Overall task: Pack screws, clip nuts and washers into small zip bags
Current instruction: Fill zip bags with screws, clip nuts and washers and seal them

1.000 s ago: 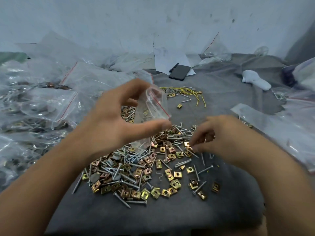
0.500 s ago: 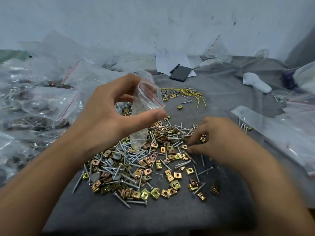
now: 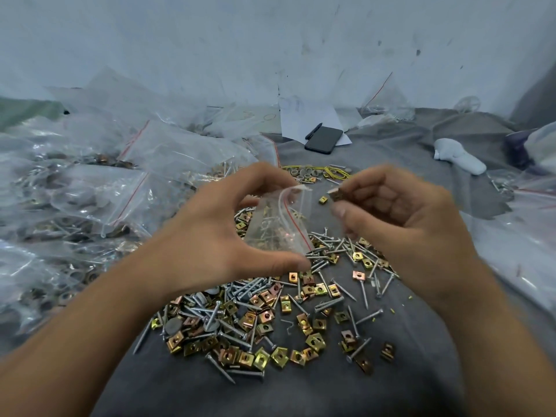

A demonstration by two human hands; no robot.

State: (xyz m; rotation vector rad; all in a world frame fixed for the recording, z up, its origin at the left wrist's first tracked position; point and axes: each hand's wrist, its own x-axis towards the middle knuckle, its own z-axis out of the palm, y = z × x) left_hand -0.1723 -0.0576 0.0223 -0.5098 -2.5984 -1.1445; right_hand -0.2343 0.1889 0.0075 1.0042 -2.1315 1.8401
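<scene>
Head view: left hand (image 3: 207,236) pinches a small zip bag (image 3: 278,224) at frame centre, mouth up. Right hand (image 3: 400,218) pinches a clip nut (image 3: 337,194) just beside the bag mouth. Screws (image 3: 246,291) and clip nuts lie heaped below on grey cloth (image 3: 301,392).

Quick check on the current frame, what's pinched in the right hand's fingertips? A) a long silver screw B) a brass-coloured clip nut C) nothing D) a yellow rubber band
B: the right hand pinches a clip nut at its fingertips, raised beside the mouth of the small zip bag that the left hand holds.
</scene>
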